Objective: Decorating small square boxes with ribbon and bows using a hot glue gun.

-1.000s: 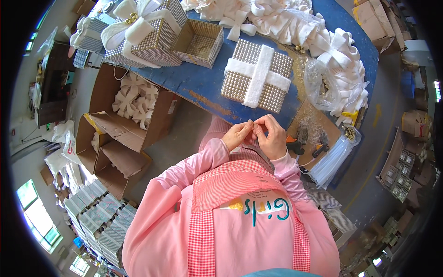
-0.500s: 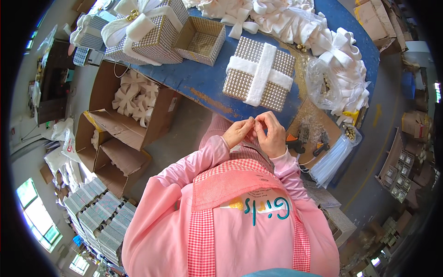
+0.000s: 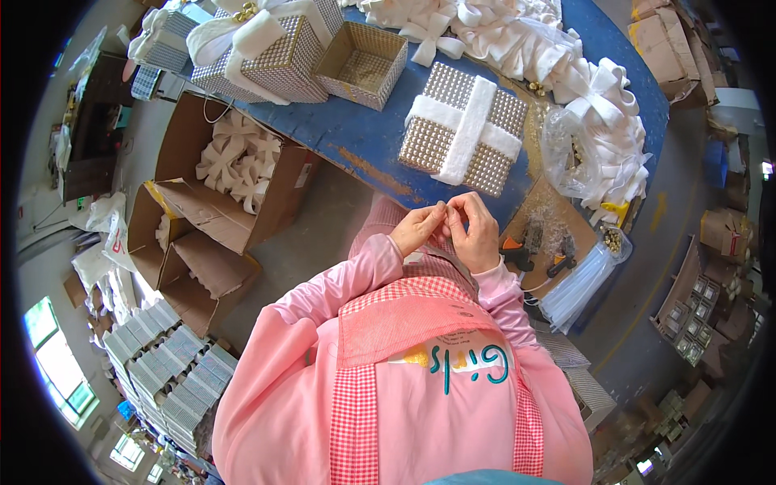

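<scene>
Holding L hand point(image 3: 419, 227) & R hand point(image 3: 475, 233) fingertip-to-fingertip (can't tell if clamped).
Note ribboned box point(image 3: 467, 128) just beyond, plastic bag point(image 3: 559, 137) betw. box & bow pile point(image 3: 562, 63), open carton point(image 3: 284, 190) at L.

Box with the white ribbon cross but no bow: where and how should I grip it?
Likely by its left and right walls, from the near side, with the left hand and right hand on opposite walls. The box has a flat top with no visible handle, only the ribbon crossing it. It stands apart from the open box and the plastic bag, leaving room for both palms.
</scene>
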Action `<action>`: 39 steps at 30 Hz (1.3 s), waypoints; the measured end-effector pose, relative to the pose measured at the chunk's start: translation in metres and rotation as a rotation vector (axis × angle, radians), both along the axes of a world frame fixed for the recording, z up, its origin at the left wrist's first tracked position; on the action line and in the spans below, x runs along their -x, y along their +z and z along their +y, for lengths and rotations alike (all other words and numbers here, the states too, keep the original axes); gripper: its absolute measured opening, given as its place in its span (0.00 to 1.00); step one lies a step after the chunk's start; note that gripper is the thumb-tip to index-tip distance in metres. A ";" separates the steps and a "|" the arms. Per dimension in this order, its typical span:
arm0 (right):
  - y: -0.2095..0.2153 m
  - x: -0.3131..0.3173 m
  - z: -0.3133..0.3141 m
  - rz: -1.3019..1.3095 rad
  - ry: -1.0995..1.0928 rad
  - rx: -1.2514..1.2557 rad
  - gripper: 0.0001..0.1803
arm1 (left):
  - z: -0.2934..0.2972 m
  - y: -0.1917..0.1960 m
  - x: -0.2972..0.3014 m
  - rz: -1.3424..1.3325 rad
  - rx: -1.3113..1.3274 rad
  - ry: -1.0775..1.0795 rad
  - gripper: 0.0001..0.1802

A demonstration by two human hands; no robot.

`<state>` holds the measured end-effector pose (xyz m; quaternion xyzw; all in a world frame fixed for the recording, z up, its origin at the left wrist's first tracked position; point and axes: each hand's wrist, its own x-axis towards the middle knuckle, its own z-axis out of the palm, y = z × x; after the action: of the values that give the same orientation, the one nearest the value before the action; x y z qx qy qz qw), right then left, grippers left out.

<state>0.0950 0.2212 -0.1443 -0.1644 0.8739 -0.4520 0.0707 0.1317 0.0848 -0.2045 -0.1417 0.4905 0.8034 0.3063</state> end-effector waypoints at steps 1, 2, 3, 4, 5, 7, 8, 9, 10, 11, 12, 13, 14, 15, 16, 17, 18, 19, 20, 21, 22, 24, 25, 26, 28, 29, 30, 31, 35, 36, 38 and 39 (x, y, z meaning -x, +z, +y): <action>-0.001 0.003 -0.003 -0.001 0.008 -0.002 0.03 | -0.002 -0.003 0.000 -0.001 -0.002 0.008 0.24; -0.002 0.006 -0.007 -0.003 0.007 0.000 0.03 | -0.003 -0.008 0.000 0.048 0.018 0.014 0.23; -0.002 0.007 -0.012 -0.004 0.016 0.006 0.03 | -0.006 -0.009 -0.002 0.097 0.042 0.030 0.21; -0.001 0.004 -0.017 0.010 0.042 0.027 0.03 | -0.013 -0.001 -0.009 0.139 0.040 0.055 0.19; 0.001 0.000 -0.017 0.024 0.077 0.055 0.02 | -0.010 -0.008 -0.018 0.157 0.030 0.089 0.19; 0.001 0.002 -0.018 -0.039 0.085 0.021 0.04 | 0.002 -0.026 -0.016 0.003 0.012 0.142 0.21; -0.018 0.003 -0.009 -0.111 0.066 0.138 0.05 | 0.009 -0.035 -0.008 0.099 0.027 0.170 0.23; -0.020 0.007 -0.006 -0.161 0.088 0.139 0.05 | 0.000 -0.003 0.006 -0.077 0.083 0.096 0.27; -0.019 0.006 -0.007 -0.153 0.107 0.099 0.05 | 0.007 -0.019 0.004 -0.051 0.080 0.123 0.27; -0.033 0.008 0.003 -0.155 0.059 0.100 0.06 | 0.002 -0.001 0.010 -0.024 0.124 0.080 0.29; -0.031 0.006 0.001 -0.224 0.082 0.135 0.08 | 0.013 -0.031 0.007 -0.005 0.065 0.165 0.30; -0.034 0.012 0.006 -0.279 0.151 0.147 0.10 | 0.010 -0.021 0.010 -0.016 0.074 0.191 0.34; -0.034 0.012 0.004 -0.273 0.162 0.197 0.12 | 0.007 -0.015 0.009 0.038 0.123 0.200 0.35; -0.036 0.014 0.003 -0.287 0.167 0.188 0.13 | 0.006 -0.011 0.008 0.047 0.120 0.236 0.36; -0.033 0.020 0.002 -0.300 0.170 0.171 0.14 | 0.007 -0.016 0.011 0.064 0.130 0.258 0.36; -0.032 0.025 -0.002 -0.328 0.195 0.180 0.14 | 0.005 -0.021 0.015 0.081 0.137 0.274 0.37; -0.033 0.033 -0.006 -0.319 0.232 0.177 0.14 | 0.001 -0.018 0.016 0.066 0.163 0.284 0.37; -0.031 0.040 -0.010 -0.337 0.285 0.155 0.15 | -0.003 -0.016 0.018 0.075 0.163 0.312 0.37; -0.030 0.045 -0.013 -0.356 0.334 0.131 0.15 | -0.007 -0.016 0.020 0.079 0.148 0.328 0.37; -0.032 0.049 -0.021 -0.296 0.323 0.128 0.15 | -0.011 -0.017 0.023 0.083 0.132 0.340 0.37; -0.030 0.053 -0.025 -0.290 0.338 0.121 0.15 | -0.014 -0.020 0.027 0.098 0.137 0.367 0.37; -0.025 0.056 -0.037 -0.394 0.317 0.169 0.14 | -0.019 -0.016 0.030 0.111 0.136 0.397 0.37; -0.026 0.055 -0.042 -0.356 0.279 0.188 0.14 | -0.022 -0.015 0.032 0.118 0.140 0.411 0.37; -0.024 0.056 -0.046 -0.354 0.282 0.187 0.14 | -0.022 -0.016 0.032 0.126 0.161 0.428 0.37; -0.023 0.057 -0.050 -0.337 0.312 0.171 0.14 | -0.026 -0.013 0.030 0.119 0.114 0.426 0.34; -0.023 0.057 -0.050 -0.337 0.312 0.171 0.14 | -0.027 -0.012 0.029 0.110 0.069 0.419 0.32; -0.023 0.057 -0.049 -0.346 0.309 0.157 0.13 | -0.026 -0.014 0.028 0.111 0.068 0.416 0.32; -0.023 0.056 -0.048 -0.355 0.306 0.144 0.13 | -0.025 -0.017 0.028 0.100 0.083 0.411 0.32; -0.038 0.055 -0.042 -0.353 0.256 0.200 0.11 | -0.022 -0.018 0.026 0.070 0.112 0.354 0.32; -0.039 0.054 -0.041 -0.363 0.235 0.218 0.10 | -0.019 -0.023 0.027 0.074 0.090 0.347 0.32; -0.037 0.051 -0.040 -0.373 0.205 0.261 0.09 | -0.016 -0.022 0.025 0.089 0.077 0.350 0.32; -0.036 0.051 -0.039 -0.370 0.199 0.257 0.09 | -0.016 -0.021 0.024 0.088 0.062 0.337 0.33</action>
<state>0.0443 0.1820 -0.1803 -0.1716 0.7609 -0.5727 0.2522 0.1077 0.0693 -0.2257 -0.1961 0.4972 0.8333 0.1411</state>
